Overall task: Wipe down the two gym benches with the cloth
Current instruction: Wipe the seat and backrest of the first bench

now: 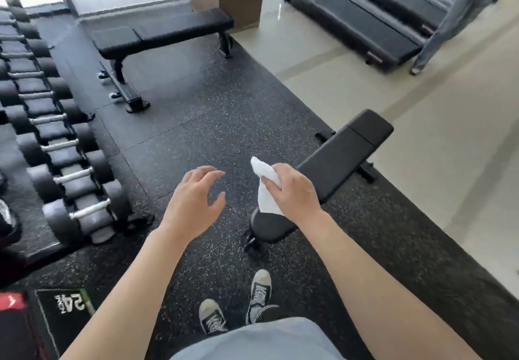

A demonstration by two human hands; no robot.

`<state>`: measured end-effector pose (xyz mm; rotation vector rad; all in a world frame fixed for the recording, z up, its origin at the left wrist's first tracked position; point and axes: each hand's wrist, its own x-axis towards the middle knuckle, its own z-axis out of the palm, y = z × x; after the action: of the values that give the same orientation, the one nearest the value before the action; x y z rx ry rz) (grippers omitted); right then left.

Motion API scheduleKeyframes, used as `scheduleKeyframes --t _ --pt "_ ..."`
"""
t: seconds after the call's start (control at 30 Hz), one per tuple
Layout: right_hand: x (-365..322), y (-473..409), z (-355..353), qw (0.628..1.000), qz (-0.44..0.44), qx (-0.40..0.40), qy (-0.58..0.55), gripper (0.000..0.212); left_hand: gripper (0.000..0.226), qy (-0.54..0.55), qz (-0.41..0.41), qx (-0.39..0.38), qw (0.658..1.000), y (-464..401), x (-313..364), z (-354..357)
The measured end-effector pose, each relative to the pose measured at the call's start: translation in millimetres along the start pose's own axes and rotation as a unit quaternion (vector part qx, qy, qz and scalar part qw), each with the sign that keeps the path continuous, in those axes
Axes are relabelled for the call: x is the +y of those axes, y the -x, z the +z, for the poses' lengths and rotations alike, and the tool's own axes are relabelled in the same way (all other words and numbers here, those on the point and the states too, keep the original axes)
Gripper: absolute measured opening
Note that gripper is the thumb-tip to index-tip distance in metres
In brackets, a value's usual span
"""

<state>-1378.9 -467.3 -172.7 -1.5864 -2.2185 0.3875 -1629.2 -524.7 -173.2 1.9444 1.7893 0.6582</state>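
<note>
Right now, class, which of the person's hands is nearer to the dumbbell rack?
Left. The left hand hangs open over the floor, between the dumbbell rack and the near bench. The right hand grips the cloth over that bench, farther from the rack.

The right hand (295,191) grips a crumpled white cloth (265,191) above the near black padded bench (345,152), apparently not touching it. The left hand (191,205) hovers with fingers spread. A second black padded bench (168,32) stands farther off, beside a rack of black dumbbells (56,140).
</note>
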Motion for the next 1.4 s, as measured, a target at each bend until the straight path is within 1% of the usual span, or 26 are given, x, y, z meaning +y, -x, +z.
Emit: scheduleKeyframes --t 0.17,0.37,0.6,0.77,0.9,1.07,1.17,1.3,1.4 --pt "33 22 -26 0.998 0.056 0.028 0.02 0.035 0.047 0.006 0.042 -0.04 0.998 -18 33 26" --pt "75 33 -43 0.995 0.089 0.046 -0.002 0.03 0.046 -0.013 0.058 -0.053 0.997 -36 64 49" --pt "148 35 -58 0.995 0.085 0.037 -0.04 0.027 0.046 -0.019 0.021 -0.05 0.998 -56 113 98" --pt "212 27 -75 0.997 0.063 0.014 -0.052 0.029 0.046 -0.02 -0.016 -0.029 0.999 -67 158 137" --pt "250 17 -84 0.997 0.038 -0.002 -0.066 0.027 0.046 -0.022 -0.053 -0.004 0.998 -70 181 158" --pt "263 3 -85 0.996 0.007 -0.03 -0.081 0.026 0.045 -0.015 -0.099 0.028 0.995 -59 192 166" --pt "263 -6 -81 0.996 -0.009 -0.039 -0.082 0.026 0.044 -0.016 -0.115 0.033 0.993 -57 188 167" --pt "257 -19 -77 0.996 -0.004 -0.043 -0.076 0.028 0.044 -0.005 -0.123 0.031 0.992 -67 175 166" --pt "251 -28 -73 0.996 -0.006 -0.049 -0.068 0.028 0.044 0.009 -0.12 0.047 0.992 -76 162 161"
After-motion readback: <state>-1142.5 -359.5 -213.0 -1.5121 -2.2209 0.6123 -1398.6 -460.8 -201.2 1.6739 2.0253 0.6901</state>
